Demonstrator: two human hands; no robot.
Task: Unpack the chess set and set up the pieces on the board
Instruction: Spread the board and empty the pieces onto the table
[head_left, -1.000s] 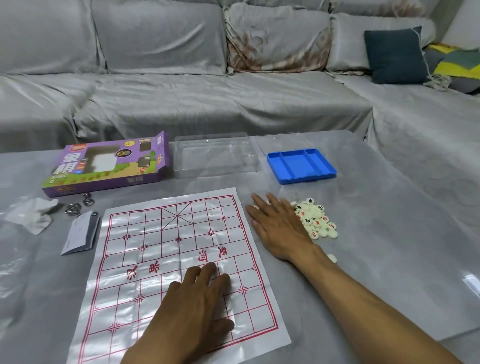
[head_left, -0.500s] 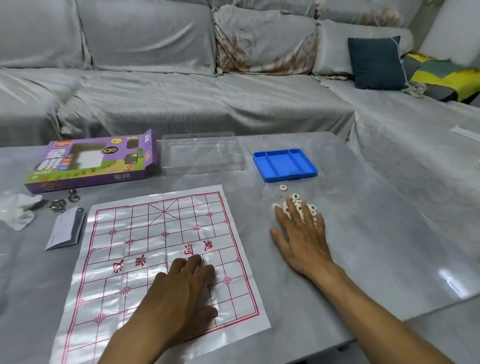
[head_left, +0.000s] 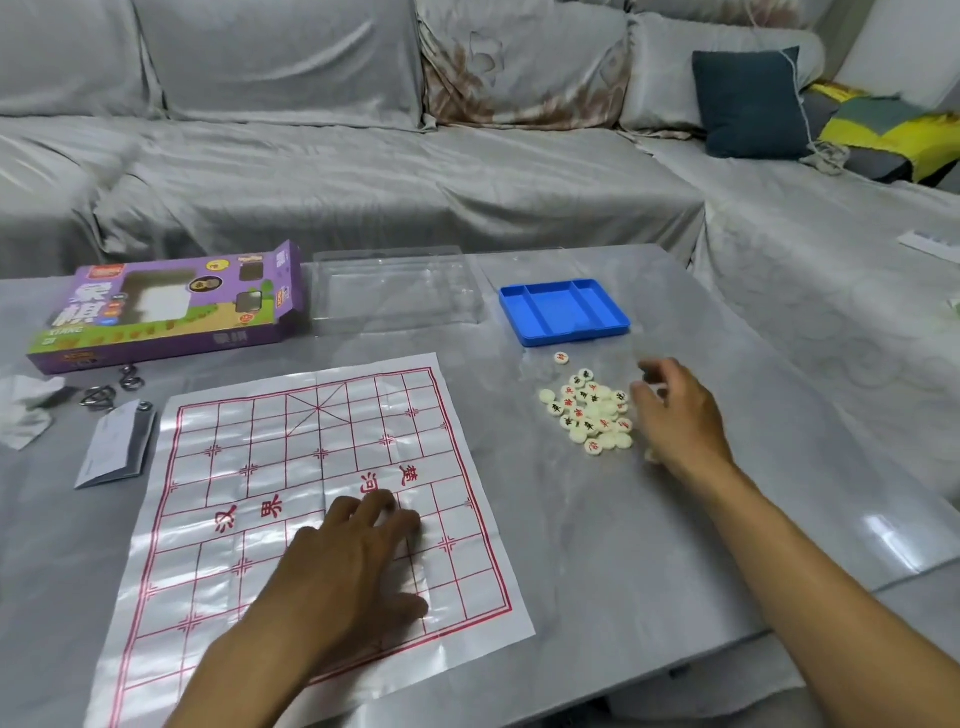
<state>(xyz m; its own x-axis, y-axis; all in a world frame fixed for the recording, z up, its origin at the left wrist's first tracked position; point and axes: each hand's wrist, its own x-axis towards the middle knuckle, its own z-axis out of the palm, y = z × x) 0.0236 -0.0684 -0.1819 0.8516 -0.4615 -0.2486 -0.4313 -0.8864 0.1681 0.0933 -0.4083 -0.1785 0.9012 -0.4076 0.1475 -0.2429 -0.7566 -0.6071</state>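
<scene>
The board (head_left: 311, 488) is a thin, glossy plastic-looking sheet with fold creases that catch the light, lying on a table (head_left: 675, 519) with a smooth, polished, marble-patterned grey top that mirrors a bright patch. The pieces (head_left: 589, 413) look like smooth cream plastic discs, the blue tray (head_left: 613, 327) is matt moulded plastic, the clear lid (head_left: 395, 291) is transparent plastic, and the purple box (head_left: 166, 306) is printed cardboard. Wrinkled, slightly sheeny grey cloth covers the sofa (head_left: 363, 182).
</scene>
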